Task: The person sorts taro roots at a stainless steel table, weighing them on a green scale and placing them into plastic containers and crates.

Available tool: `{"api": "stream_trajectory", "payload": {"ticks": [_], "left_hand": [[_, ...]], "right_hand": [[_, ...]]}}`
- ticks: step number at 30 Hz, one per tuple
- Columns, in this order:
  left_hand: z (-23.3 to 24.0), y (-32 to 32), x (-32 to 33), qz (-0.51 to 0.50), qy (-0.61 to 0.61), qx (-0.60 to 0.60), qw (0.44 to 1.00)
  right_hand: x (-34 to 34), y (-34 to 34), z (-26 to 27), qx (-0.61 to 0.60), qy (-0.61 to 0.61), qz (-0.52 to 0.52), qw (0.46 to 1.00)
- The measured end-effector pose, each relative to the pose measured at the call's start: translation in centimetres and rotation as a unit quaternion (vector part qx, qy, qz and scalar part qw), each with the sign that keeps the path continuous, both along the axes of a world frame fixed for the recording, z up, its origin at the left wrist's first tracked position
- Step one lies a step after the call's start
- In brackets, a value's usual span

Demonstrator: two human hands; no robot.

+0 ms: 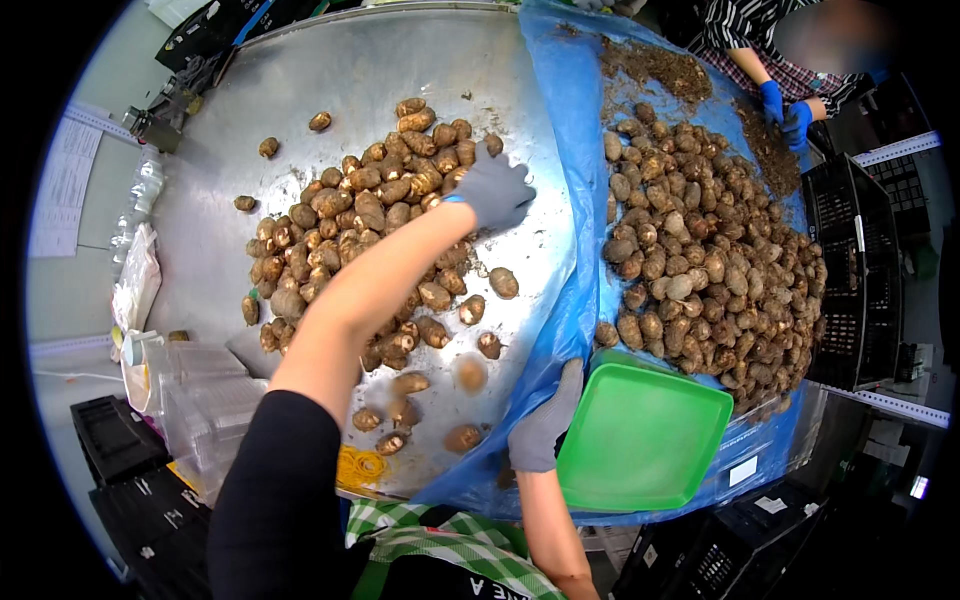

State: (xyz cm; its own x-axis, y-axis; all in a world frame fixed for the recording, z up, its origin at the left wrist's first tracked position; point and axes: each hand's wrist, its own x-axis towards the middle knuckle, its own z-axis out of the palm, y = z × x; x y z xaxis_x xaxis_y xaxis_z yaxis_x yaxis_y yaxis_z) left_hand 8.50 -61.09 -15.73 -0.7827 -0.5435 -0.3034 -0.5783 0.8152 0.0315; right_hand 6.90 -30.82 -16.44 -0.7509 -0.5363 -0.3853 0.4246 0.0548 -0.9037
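My left hand [496, 189], in a grey glove, reaches over the right side of a heap of brown taro corms [367, 210] on the metal table [202, 270]. Its thumb stands apart from the fingers; the palm faces down and what lies under it is hidden. My right hand [546, 421], also gloved in grey, is at the left side of a green plastic tray [645, 439], with part of the hand hidden behind the rim. No corms show inside the tray. Several corms near the table's front look blurred, among them one corm [472, 373].
A blue plastic sheet [559, 150] carries a larger taro heap [705, 247] and loose soil [660, 71]. A co-worker's blue-gloved hands [787, 120] are beyond it. Black crates [855, 270] stand at right. Clear plastic containers [199, 405] and yellow bands [360, 466] lie front left.
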Motion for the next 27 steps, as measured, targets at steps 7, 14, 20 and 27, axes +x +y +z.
{"api": "stream_trajectory", "payload": {"ticks": [7, 14, 20, 27], "left_hand": [[1.2, 5.0, 9.3, -0.107, -0.057, -0.004, 0.993], [4.8, 9.6, 12.3, -0.021, -0.202, -0.008, 0.979], [0.1, 13.1, 6.5, -0.030, 0.142, 0.012, 0.989], [-0.8, 15.7, 13.1, -0.181, 0.096, 0.038, 0.978]], "right_hand": [[-0.6, -1.0, 0.2, -0.005, -0.053, 0.002, 0.999], [-1.1, -1.5, 1.9, -0.067, -0.257, -0.043, 0.963], [-1.5, -0.2, 1.1, -0.049, -0.200, -0.002, 0.979], [-2.4, 0.0, -1.1, -0.034, -0.124, 0.017, 0.992]]}}
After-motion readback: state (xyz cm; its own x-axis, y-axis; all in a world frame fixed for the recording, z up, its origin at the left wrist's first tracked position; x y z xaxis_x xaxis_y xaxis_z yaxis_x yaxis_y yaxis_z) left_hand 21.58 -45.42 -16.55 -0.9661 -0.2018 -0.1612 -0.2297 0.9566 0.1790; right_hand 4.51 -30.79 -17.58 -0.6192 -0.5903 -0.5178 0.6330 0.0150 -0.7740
